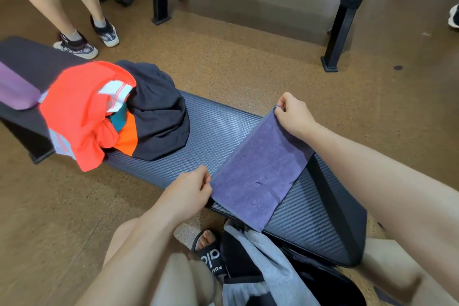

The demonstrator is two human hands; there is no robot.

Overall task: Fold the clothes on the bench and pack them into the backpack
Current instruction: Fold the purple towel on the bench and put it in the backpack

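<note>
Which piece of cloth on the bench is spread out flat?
The purple towel, pinched by left hand and right hand; the orange and black clothes lie heaped.

Matt purple terry-like towel point(260, 164) on ribbed, faintly glossy padded bench point(218, 129).

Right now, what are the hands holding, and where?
Both pinch the purple towel: left hand at its near corner, right hand at its far corner.

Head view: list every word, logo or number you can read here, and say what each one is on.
"YOGA": tone-on-tone, seen upside down, on the purple towel near its lower end.
Faint mark above it on the towel: too faint to read.
White lettering on the black slide sandal: partly hidden, only fragments show, not readable as a word.
No other text can be read.
</note>
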